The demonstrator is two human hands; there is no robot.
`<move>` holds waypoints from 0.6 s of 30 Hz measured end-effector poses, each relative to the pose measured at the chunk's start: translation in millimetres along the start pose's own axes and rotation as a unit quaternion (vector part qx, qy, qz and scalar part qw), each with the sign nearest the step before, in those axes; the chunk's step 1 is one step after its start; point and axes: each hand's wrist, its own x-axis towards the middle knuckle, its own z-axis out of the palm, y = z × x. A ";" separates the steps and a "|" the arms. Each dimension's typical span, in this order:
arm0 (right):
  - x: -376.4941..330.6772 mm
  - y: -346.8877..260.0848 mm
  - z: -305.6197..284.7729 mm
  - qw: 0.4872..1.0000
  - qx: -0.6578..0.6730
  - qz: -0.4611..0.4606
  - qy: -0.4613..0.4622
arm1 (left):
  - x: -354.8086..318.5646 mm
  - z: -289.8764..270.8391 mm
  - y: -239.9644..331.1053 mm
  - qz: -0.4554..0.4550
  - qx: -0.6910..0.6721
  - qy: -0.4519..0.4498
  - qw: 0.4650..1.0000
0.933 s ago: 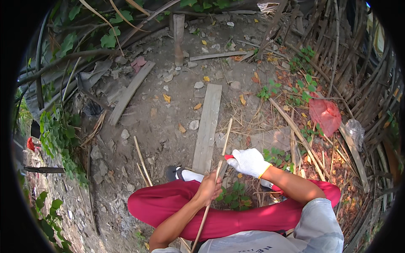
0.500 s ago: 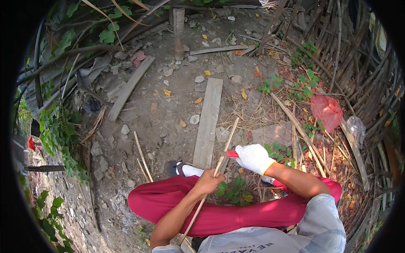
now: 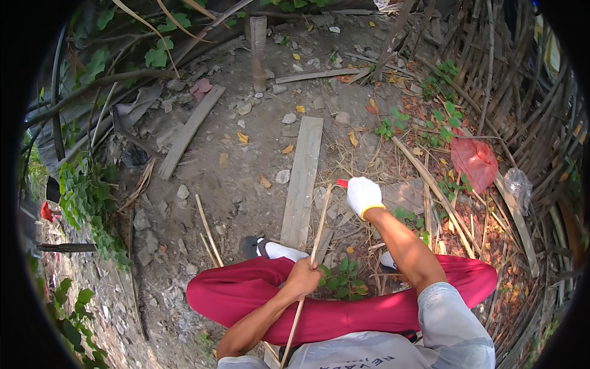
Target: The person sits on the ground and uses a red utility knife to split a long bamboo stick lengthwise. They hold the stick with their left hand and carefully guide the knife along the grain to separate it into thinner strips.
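My bare left hand point(image 3: 303, 277) is closed around a long, thin wooden stick point(image 3: 322, 224). It slants from beside my lap up and away between my knees. In a white knit glove, my right hand point(image 3: 365, 195) grips a red-handled knife point(image 3: 342, 183) near the stick's far tip. Only a bit of the red handle shows; the blade is too small to make out against the tip. My legs, in maroon trousers point(image 3: 246, 295), are bent wide apart on either side.
A flat grey board point(image 3: 302, 178) lies on the dirt ahead, with another plank point(image 3: 192, 131) farther left. Small green plants point(image 3: 344, 280) grow between my feet. Cut sticks point(image 3: 439, 194) and a red plastic bag point(image 3: 473, 161) lie right, by a woven branch fence point(image 3: 522, 92).
My right hand has moved away from me with the knife, from the stick's upper middle to its far tip. The stick has swung slightly left and stands steeper; my left hand shifted a little.
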 end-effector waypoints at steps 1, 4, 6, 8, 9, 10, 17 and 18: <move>16.9 39.0 0.9 0.999 0.007 0.031 0.003 | -8.8 12.8 -9.3 0.025 0.036 -0.008 0.999; 16.8 62.1 -8.9 0.999 -0.013 0.036 -0.001 | -13.7 -11.8 8.8 0.023 0.079 -0.005 0.997; 4.9 58.9 -17.7 0.999 0.004 0.039 0.025 | -9.4 -14.5 31.6 -0.001 0.020 -0.030 0.999; -17.0 47.9 -29.7 0.995 0.063 0.030 0.070 | 3.3 -11.1 30.7 -0.013 -0.034 -0.013 0.999; -31.7 27.4 -49.1 0.994 0.103 0.017 0.040 | 8.7 -12.0 27.2 -0.020 -0.042 -0.005 0.999; -45.7 15.1 -48.9 0.993 0.101 -0.010 0.056 | 14.4 -12.1 25.1 -0.025 -0.045 -0.001 0.999; -84.4 -41.7 -71.7 0.987 0.053 -0.144 -0.053 | 5.0 -6.6 37.7 0.053 -0.095 0.055 0.993; -83.2 -43.5 -72.4 0.986 0.048 -0.149 -0.048 | 7.2 -6.6 27.6 0.083 -0.070 0.074 0.991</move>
